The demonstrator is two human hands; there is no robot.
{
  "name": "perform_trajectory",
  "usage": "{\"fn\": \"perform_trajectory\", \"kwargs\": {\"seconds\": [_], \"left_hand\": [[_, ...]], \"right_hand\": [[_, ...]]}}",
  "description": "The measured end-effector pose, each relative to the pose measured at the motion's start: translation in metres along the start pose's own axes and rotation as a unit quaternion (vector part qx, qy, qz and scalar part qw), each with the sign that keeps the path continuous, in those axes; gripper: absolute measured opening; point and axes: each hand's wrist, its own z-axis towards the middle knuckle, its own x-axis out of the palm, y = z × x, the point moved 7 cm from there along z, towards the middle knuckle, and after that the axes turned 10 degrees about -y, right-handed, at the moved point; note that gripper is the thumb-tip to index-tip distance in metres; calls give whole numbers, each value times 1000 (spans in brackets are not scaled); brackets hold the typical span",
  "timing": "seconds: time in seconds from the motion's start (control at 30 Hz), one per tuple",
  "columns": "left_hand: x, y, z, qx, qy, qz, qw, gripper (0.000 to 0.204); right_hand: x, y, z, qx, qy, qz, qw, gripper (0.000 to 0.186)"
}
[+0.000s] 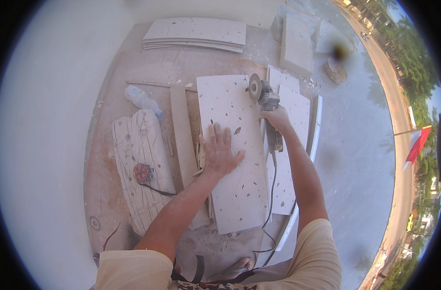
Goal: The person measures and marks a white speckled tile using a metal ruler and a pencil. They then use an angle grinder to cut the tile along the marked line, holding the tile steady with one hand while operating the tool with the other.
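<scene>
A white speckled tile (235, 188) lies lengthwise in front of me. My left hand (220, 150) rests on it near its left edge, fingers stretched out and flat. My right hand (276, 117) grips an angle grinder (268, 96) whose disc (254, 88) is at the tile's upper right corner. A black cord runs from the grinder down past the tile's right edge. More white tiles (290, 193) lie under and beside it on the right.
A stack of tiles (194, 30) lies at the back, beside pale blocks (296, 43). To my left are a plastic bottle (142, 100), a worn scored slab (136, 203) carrying a red reel (144, 173), and a narrow strip (182, 133). A road and flag (417, 145) show at far right.
</scene>
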Motion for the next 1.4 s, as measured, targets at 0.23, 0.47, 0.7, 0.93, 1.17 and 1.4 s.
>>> {"fn": "perform_trajectory", "kwargs": {"seconds": [0.23,0.47,0.7,0.93,1.17,1.4], "left_hand": [[-1,0,0,3,-9,6,1000,103],[2,2,1,5,-6,-7,1000,102],[2,1,1,5,-4,-11,1000,101],[3,4,1,3,8,3,1000,100],[3,1,3,12,2,9,1000,99],[2,3,2,11,-4,-3,1000,100]], "right_hand": [[0,7,6,-1,-2,-16,1000,45],[3,15,9,-6,6,9,1000,46],[3,17,16,-6,-5,-8,1000,47],[6,22,19,-4,0,-10,1000,48],[10,16,34,-24,-2,5,1000,45],[11,28,34,-45,-6,12,999,46]]}}
